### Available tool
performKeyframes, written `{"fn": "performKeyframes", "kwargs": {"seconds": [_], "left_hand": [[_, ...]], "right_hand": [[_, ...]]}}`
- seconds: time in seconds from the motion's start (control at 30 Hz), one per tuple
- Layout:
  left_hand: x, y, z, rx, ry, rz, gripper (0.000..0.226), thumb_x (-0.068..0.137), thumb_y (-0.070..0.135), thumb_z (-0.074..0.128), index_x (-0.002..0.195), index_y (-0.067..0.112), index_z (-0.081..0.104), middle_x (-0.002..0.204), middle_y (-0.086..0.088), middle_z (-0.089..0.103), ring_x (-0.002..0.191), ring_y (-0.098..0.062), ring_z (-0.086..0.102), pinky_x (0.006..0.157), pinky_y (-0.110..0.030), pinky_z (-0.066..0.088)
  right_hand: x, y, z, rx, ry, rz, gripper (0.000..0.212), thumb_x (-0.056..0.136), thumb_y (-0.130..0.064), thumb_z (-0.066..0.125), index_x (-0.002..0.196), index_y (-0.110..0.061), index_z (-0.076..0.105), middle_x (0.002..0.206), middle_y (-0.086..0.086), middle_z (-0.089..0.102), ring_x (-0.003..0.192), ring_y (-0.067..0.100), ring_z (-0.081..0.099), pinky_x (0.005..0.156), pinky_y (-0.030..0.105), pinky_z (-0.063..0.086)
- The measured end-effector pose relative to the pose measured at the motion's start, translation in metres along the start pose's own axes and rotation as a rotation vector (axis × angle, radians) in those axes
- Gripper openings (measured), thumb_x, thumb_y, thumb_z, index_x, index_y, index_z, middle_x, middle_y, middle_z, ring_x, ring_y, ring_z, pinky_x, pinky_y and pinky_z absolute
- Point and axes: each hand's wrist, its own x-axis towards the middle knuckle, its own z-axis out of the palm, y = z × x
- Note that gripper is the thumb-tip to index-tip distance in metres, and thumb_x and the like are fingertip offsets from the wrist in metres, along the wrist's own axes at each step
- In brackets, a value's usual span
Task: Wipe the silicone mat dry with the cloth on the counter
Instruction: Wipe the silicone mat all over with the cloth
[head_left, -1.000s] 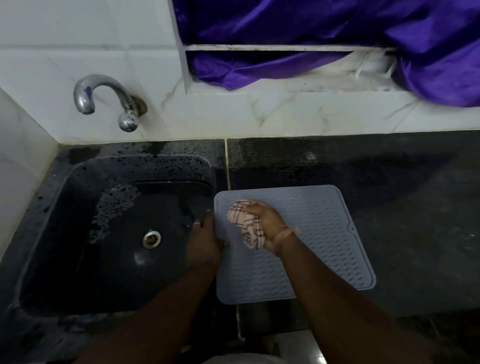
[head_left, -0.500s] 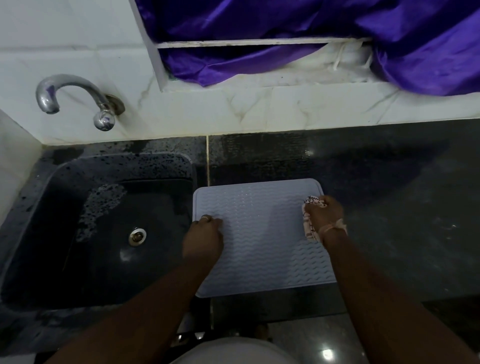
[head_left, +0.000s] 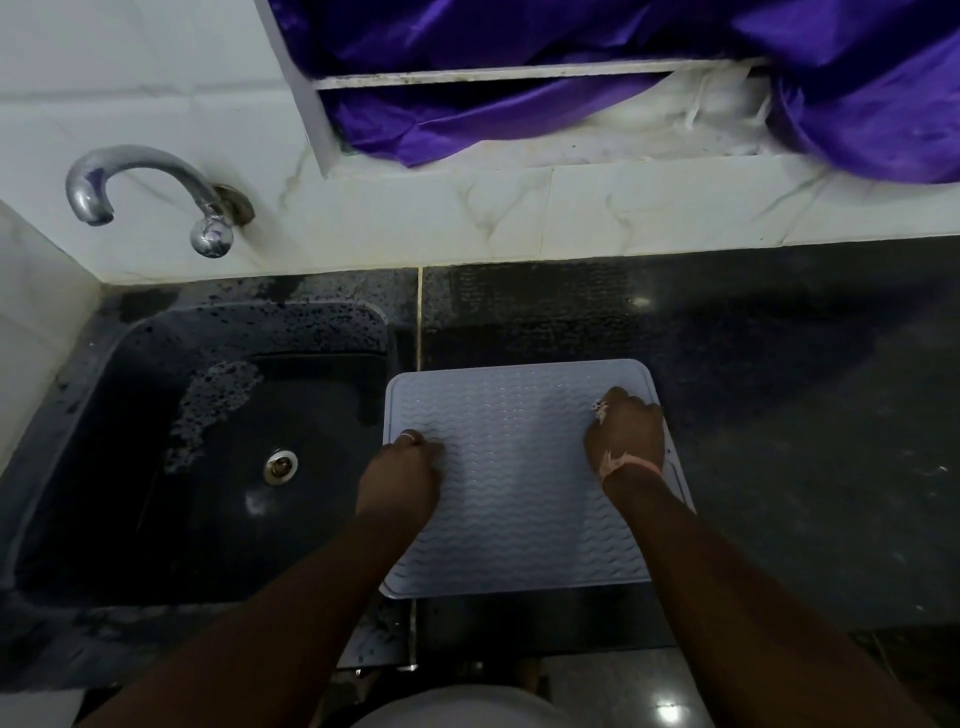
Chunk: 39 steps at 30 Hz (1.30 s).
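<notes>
My left hand (head_left: 400, 475) pins the mat (head_left: 519, 483) flat on the table (head_left: 805, 415) beside the sink (head_left: 208, 441); right hand (head_left: 626, 434), fisted around the cloth (head_left: 601, 410), sits at its right edge, unwiped ridges lying leftward.

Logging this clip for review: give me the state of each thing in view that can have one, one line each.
silicone mat: flat on the counter, left edge at the sink.
cloth: bunched under the right hand, mostly hidden.
right hand: closed on the cloth at the mat's right edge.
left hand: pressing the mat's left edge.
tap: no water running.
sink: wet, no standing water.
</notes>
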Motion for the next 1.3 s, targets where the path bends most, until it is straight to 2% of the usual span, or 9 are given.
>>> {"fn": "performKeyframes", "kwargs": {"seconds": [0.17, 0.37, 0.47, 0.6, 0.73, 0.83, 0.97, 1.13, 1.3], "left_hand": [[0.004, 0.000, -0.002, 0.027, -0.032, 0.011, 0.042, 0.098, 0.025, 0.052, 0.139, 0.029, 0.056, 0.133, 0.003, 0.052, 0.109, -0.017, 0.059, 0.088, -0.035, 0.056], [0.004, -0.003, -0.002, 0.033, -0.022, 0.041, 0.043, 0.099, 0.026, 0.052, 0.141, 0.030, 0.054, 0.132, 0.002, 0.051, 0.109, -0.018, 0.059, 0.088, -0.034, 0.056], [-0.001, -0.008, 0.001, -0.003, -0.014, 0.060, 0.046, 0.097, 0.024, 0.053, 0.143, 0.031, 0.052, 0.140, 0.003, 0.048, 0.113, -0.018, 0.058, 0.091, -0.034, 0.055], [-0.007, -0.020, 0.003, -0.085, -0.011, 0.098, 0.053, 0.093, 0.015, 0.056, 0.144, 0.028, 0.051, 0.149, 0.006, 0.045, 0.124, -0.017, 0.055, 0.103, -0.027, 0.046], [-0.010, -0.030, 0.001, -0.139, -0.051, 0.139, 0.057, 0.093, 0.011, 0.053, 0.148, 0.026, 0.047, 0.157, 0.005, 0.037, 0.138, -0.016, 0.046, 0.112, -0.024, 0.035], [-0.012, -0.032, 0.001, -0.134, -0.066, 0.181, 0.057, 0.097, 0.012, 0.049, 0.152, 0.022, 0.040, 0.160, 0.002, 0.033, 0.143, -0.016, 0.039, 0.116, -0.024, 0.030], [-0.012, -0.032, 0.000, -0.129, -0.058, 0.226, 0.055, 0.098, 0.013, 0.049, 0.152, 0.018, 0.040, 0.158, 0.001, 0.036, 0.141, -0.016, 0.041, 0.111, -0.020, 0.033], [-0.012, -0.032, 0.001, -0.150, -0.069, 0.199, 0.043, 0.097, 0.011, 0.050, 0.139, 0.016, 0.054, 0.140, -0.004, 0.052, 0.117, -0.021, 0.058, 0.094, -0.022, 0.044], [-0.013, -0.033, 0.000, -0.198, -0.051, 0.133, 0.040, 0.096, 0.010, 0.050, 0.136, 0.012, 0.055, 0.143, -0.004, 0.045, 0.113, -0.024, 0.059, 0.093, -0.025, 0.045]], "right_hand": [[-0.009, -0.026, 0.009, 0.042, -0.026, -0.154, 0.010, 0.082, -0.002, 0.050, 0.085, -0.008, 0.057, 0.083, 0.011, 0.065, 0.074, 0.026, 0.057, 0.078, 0.029, 0.033], [-0.027, -0.063, 0.025, 0.140, -0.088, -0.242, 0.006, 0.084, -0.006, 0.052, 0.085, -0.009, 0.057, 0.083, 0.008, 0.063, 0.079, 0.026, 0.057, 0.082, 0.031, 0.041], [-0.028, -0.073, 0.025, 0.171, -0.086, -0.277, 0.006, 0.083, -0.003, 0.053, 0.081, -0.009, 0.055, 0.080, 0.008, 0.062, 0.074, 0.024, 0.055, 0.083, 0.030, 0.041], [-0.033, -0.088, 0.026, 0.179, -0.120, -0.328, 0.007, 0.083, -0.003, 0.052, 0.080, -0.009, 0.053, 0.079, 0.010, 0.062, 0.074, 0.027, 0.057, 0.078, 0.035, 0.045], [-0.038, -0.112, 0.030, 0.177, -0.158, -0.378, 0.005, 0.083, -0.005, 0.054, 0.083, -0.008, 0.058, 0.081, 0.010, 0.064, 0.075, 0.026, 0.059, 0.079, 0.036, 0.046], [-0.040, -0.127, 0.034, 0.197, -0.187, -0.393, 0.005, 0.083, -0.005, 0.056, 0.085, -0.008, 0.059, 0.083, 0.009, 0.065, 0.078, 0.026, 0.059, 0.074, 0.033, 0.048], [-0.042, -0.147, 0.041, 0.222, -0.224, -0.433, 0.003, 0.083, -0.007, 0.061, 0.084, -0.009, 0.060, 0.081, 0.008, 0.067, 0.076, 0.024, 0.062, 0.067, 0.029, 0.047], [-0.039, -0.169, 0.048, 0.240, -0.315, -0.455, 0.007, 0.082, -0.007, 0.061, 0.084, -0.013, 0.060, 0.080, 0.004, 0.065, 0.077, 0.022, 0.063, 0.065, 0.026, 0.047], [-0.032, -0.182, 0.049, 0.318, -0.392, -0.456, 0.008, 0.085, -0.011, 0.058, 0.091, -0.011, 0.064, 0.087, 0.005, 0.068, 0.084, 0.023, 0.064, 0.077, 0.037, 0.055]]}}
